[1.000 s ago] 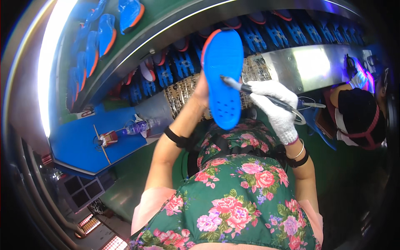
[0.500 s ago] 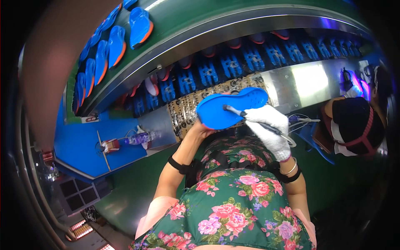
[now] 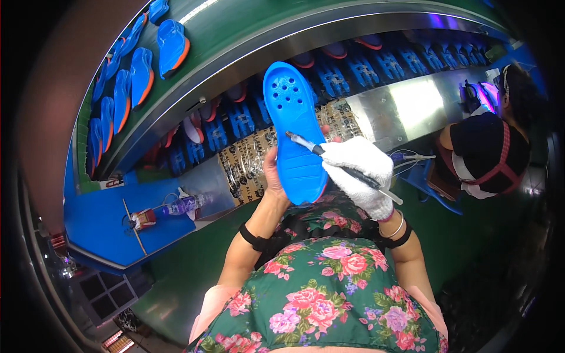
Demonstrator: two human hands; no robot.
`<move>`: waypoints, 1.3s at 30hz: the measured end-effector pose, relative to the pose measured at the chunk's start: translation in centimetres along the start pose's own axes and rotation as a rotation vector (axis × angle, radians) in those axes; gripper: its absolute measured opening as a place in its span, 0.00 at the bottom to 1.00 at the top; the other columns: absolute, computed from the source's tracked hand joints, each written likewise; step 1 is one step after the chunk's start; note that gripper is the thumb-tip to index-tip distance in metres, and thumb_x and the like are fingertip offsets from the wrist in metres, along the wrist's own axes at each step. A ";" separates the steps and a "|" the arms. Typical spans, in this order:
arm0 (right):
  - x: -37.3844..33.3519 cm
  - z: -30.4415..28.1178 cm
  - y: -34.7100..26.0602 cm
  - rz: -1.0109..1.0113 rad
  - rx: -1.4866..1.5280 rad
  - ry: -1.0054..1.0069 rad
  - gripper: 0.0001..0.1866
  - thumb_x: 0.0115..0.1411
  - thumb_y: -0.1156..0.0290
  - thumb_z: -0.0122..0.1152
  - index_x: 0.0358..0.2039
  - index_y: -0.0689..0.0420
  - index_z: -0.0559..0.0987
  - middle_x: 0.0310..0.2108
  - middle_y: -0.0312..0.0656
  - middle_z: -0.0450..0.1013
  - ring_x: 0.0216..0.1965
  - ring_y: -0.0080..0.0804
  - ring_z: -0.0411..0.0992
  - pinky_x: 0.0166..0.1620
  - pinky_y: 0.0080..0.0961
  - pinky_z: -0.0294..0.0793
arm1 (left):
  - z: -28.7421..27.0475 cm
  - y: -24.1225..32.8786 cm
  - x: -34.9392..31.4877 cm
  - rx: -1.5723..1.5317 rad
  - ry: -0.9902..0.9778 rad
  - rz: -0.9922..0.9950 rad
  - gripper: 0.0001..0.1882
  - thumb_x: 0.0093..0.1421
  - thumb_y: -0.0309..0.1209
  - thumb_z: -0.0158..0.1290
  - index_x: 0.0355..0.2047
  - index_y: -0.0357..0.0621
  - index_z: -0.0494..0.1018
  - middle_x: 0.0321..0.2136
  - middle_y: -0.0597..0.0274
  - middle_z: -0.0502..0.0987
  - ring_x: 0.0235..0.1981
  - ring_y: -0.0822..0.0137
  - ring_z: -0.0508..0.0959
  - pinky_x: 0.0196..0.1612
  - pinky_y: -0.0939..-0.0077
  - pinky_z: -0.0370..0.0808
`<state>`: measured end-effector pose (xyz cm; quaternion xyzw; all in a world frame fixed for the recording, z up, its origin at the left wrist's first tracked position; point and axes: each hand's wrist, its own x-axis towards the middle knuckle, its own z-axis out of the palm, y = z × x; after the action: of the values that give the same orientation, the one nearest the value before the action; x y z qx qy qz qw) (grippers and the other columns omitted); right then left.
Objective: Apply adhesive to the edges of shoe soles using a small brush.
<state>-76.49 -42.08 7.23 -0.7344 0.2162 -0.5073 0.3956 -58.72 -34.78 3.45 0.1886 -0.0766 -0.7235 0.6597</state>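
A blue shoe sole [image 3: 296, 115], with small round holes near its toe end and an orange-red lower edge, stands nearly lengthwise in front of me. My bare left hand [image 3: 275, 180] grips it from beneath, the thumb along its left side and fingertips showing at the right. In a white knit glove, my right hand [image 3: 360, 167] is closed round a thin dark-handled brush [image 3: 305, 142]. The bristle tip meets the middle of the sole's upper face. A pale thin tube or handle end sticks out behind the glove.
More blue soles [image 3: 142, 76] lie on the green belt [image 3: 235, 32] at upper left. Several blue racks [image 3: 333, 80] line the shelf below it. A blue side table [image 3: 97, 220] holds a purple bottle [image 3: 182, 205]. Another person [image 3: 488, 141] sits at right.
The sole has turned from lying crosswise to pointing away from me, so its holed toe end shows. The brush tip has moved left and up. The view has shifted slightly.
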 end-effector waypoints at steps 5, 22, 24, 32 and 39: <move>2.4 -0.4 -1.2 -0.070 -0.057 -0.016 0.11 0.51 0.81 0.75 0.37 0.59 0.88 0.38 0.44 0.85 0.37 0.36 0.82 0.42 0.31 0.81 | -3.0 -0.5 -1.2 0.034 0.245 0.009 0.56 0.56 0.71 0.58 0.74 0.49 0.58 0.70 0.49 0.65 0.70 0.45 0.66 0.72 0.38 0.60; 3.9 1.9 -1.1 -0.028 0.048 0.026 0.12 0.51 0.82 0.74 0.38 0.58 0.88 0.40 0.46 0.85 0.37 0.37 0.82 0.42 0.30 0.81 | -5.4 0.2 -1.9 -0.049 0.066 -0.011 0.43 0.68 0.61 0.51 0.73 0.48 0.59 0.66 0.50 0.70 0.66 0.50 0.72 0.70 0.44 0.68; 3.5 2.3 0.0 0.050 0.065 0.130 0.13 0.52 0.82 0.72 0.40 0.59 0.88 0.42 0.49 0.84 0.40 0.41 0.82 0.45 0.34 0.81 | -6.9 0.3 -1.5 -0.191 -0.104 -0.029 0.43 0.68 0.63 0.50 0.73 0.48 0.59 0.65 0.52 0.72 0.64 0.51 0.74 0.68 0.45 0.70; 3.3 2.7 -0.3 -0.075 0.050 0.019 0.13 0.53 0.78 0.73 0.41 0.58 0.88 0.39 0.46 0.85 0.37 0.41 0.82 0.48 0.38 0.81 | -2.6 1.2 1.6 0.016 0.012 0.070 0.53 0.64 0.72 0.47 0.73 0.40 0.55 0.66 0.42 0.69 0.65 0.46 0.72 0.67 0.45 0.71; 1.5 4.6 -0.8 -0.005 0.000 0.020 0.16 0.51 0.79 0.75 0.43 0.57 0.88 0.44 0.44 0.85 0.44 0.40 0.82 0.49 0.37 0.81 | -2.2 2.4 3.5 0.010 -0.055 0.010 0.57 0.61 0.76 0.46 0.71 0.38 0.57 0.66 0.48 0.68 0.64 0.41 0.72 0.64 0.38 0.73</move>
<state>-71.78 -41.07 7.95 -0.7299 0.2183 -0.5158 0.3920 -55.85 -38.19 1.72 0.1714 -0.0994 -0.7246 0.6601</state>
